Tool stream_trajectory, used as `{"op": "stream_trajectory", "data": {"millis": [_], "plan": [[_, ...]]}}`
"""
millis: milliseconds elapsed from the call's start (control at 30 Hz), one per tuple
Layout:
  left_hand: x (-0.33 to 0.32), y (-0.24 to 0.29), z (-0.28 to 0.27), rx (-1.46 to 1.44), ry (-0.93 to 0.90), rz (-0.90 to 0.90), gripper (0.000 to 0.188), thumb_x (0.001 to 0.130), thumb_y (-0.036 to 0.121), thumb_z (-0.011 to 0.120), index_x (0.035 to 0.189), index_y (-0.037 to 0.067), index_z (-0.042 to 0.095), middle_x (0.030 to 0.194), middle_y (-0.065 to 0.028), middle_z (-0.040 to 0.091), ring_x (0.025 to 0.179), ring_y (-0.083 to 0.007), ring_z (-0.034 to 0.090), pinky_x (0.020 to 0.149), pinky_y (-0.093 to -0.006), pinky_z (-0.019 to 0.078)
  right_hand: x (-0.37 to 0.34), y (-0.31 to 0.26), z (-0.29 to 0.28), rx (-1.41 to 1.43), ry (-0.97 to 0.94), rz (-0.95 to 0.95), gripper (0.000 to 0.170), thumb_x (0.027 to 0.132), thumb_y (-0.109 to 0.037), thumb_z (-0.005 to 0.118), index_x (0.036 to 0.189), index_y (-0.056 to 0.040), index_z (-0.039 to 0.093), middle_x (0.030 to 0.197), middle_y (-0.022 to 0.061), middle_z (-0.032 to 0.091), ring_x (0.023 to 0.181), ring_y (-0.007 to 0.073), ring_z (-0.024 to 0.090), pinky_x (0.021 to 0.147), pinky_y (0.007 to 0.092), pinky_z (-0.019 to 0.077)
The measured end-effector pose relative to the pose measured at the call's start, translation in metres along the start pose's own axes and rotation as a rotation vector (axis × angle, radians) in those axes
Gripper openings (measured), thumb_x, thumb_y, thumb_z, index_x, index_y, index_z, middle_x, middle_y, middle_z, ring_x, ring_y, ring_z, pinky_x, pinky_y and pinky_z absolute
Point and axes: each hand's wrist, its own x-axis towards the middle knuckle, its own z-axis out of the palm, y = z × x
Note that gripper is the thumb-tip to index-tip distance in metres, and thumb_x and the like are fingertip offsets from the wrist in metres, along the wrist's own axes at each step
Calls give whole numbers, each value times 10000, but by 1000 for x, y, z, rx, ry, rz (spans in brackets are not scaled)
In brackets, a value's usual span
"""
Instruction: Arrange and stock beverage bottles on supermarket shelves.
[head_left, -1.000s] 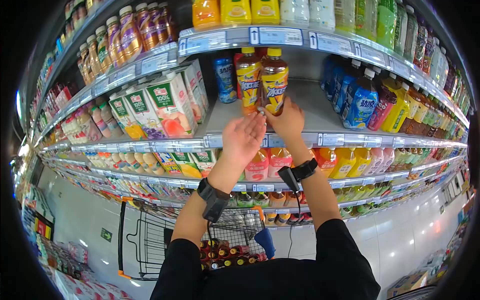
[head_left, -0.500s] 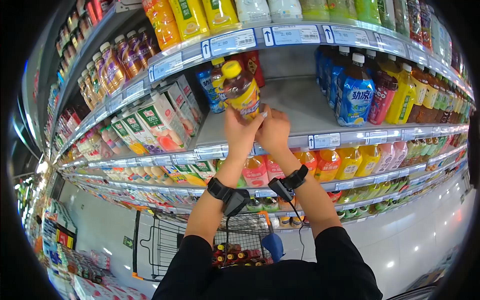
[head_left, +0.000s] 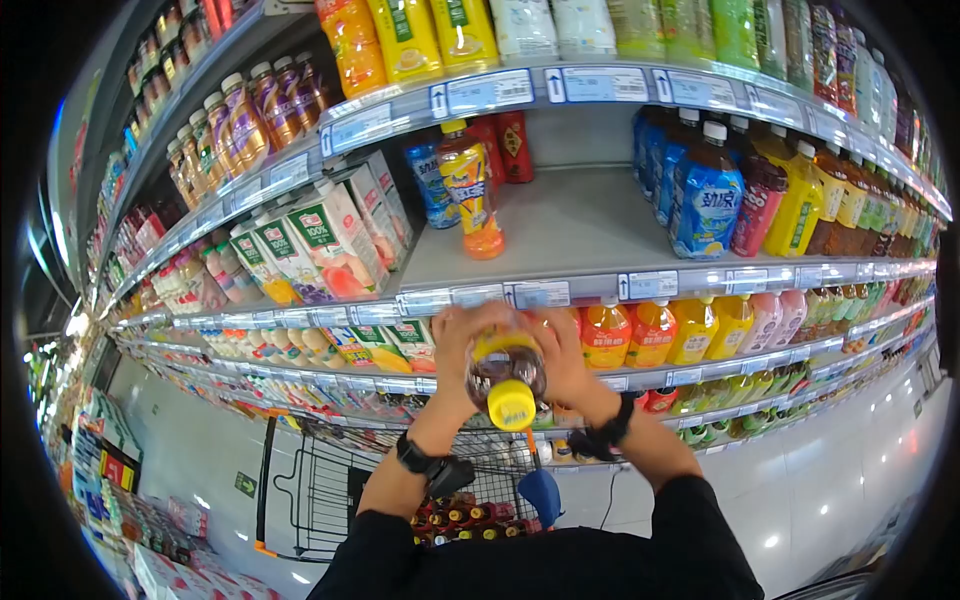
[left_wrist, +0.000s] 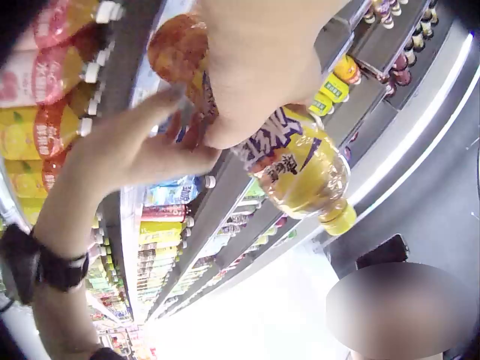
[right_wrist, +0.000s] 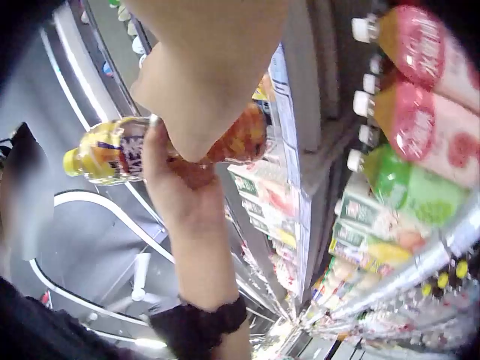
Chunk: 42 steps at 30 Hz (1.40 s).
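Note:
Both hands hold one iced-tea bottle (head_left: 505, 372) with a yellow cap, in front of the shelf and above the cart. Its cap tilts toward the body. My left hand (head_left: 456, 350) grips one side and my right hand (head_left: 566, 360) the other. In the left wrist view, the yellow label of the bottle (left_wrist: 300, 169) shows beyond the left hand (left_wrist: 262, 67). Fingers of both hands wrap the bottle's lower part in the right wrist view, where the right hand (right_wrist: 202, 90) covers some of it. A similar iced-tea bottle (head_left: 466, 195) stands upright on the shelf.
Beside that bottle stand a blue bottle (head_left: 432, 185) and red cans (head_left: 514, 145). Juice cartons (head_left: 325, 235) line the shelf's left, large blue bottles (head_left: 708, 200) its right. Below is a wire shopping cart (head_left: 300, 480) with several dark bottles (head_left: 470, 515) inside. Price-tag rails edge the shelves.
One iced-tea bottle has come off the shelf, first gripped by the right hand, then by both. It has moved back toward the body and its cap has tipped this way.

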Motion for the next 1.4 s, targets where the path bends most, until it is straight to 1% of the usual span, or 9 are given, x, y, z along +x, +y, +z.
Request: {"op": "stream_trajectory", "data": {"millis": [267,367,533,800,1000,1067,1167,1333,1400], "plan": [[-125,-3,-25,-55,-514,-420,554,528,338,820,974,70,628,866,-130,643,847,-331,603,781,-439,449,-117,-78,-16,315,-233,465,485,717,-37,557,1171,58,415,755,135,629,620,246,642,571,299,494],[-175,-3,-19,-133,-619,-568,565,537,370,812,961,47,625,822,-166,641,788,-364,613,718,-443,474,-145,-91,-13,469,-252,611,479,728,-36,542,1178,57,405,763,135,632,645,231,658,568,297,495],[-227,-10,-35,-156,-964,-661,630,545,440,796,997,42,611,838,-181,646,797,-370,622,710,-437,497,-157,-129,13,307,-406,853,476,742,-235,720,1143,-66,528,754,137,650,582,282,643,545,342,513],[-307,-46,-65,-61,-1000,-713,677,498,329,781,1078,49,574,851,-183,641,825,-372,616,738,-439,487,-182,-155,76,99,-752,903,333,810,-268,644,1089,-93,595,681,167,627,512,306,606,484,381,489],[-353,-51,-77,-191,-975,-770,602,533,311,791,1057,91,590,894,-122,649,870,-332,607,744,-425,466,-183,-180,99,211,-878,989,366,814,-243,619,1148,-100,577,683,175,619,600,328,622,554,396,502],[-374,-50,-72,-207,-947,-774,585,550,305,797,1060,102,592,925,-113,645,914,-321,598,785,-421,464,-183,-187,105,151,-1026,1022,411,812,-229,624,1197,-102,554,829,168,646,706,332,637,624,391,508],[-409,-45,-53,-358,-666,-923,537,587,302,795,1052,119,599,977,-109,630,947,-325,585,849,-431,450,-190,-198,112,53,-1152,1017,444,817,-240,622,1234,-118,534,908,156,661,760,324,645,660,385,514],[-416,-25,-38,-105,-904,-1230,729,645,302,786,1259,133,430,1227,-195,449,1149,-391,461,893,-449,462,-205,-203,116,-83,-1152,1008,454,822,-250,624,1249,-135,524,888,136,662,753,303,649,653,379,517],[-415,-19,-35,-48,-850,-1231,688,634,319,793,1193,113,448,1167,-149,479,1100,-363,490,870,-446,460,-210,-207,113,-139,-1146,1007,435,829,-254,619,1240,-143,528,896,134,664,761,304,653,654,378,520]]}}
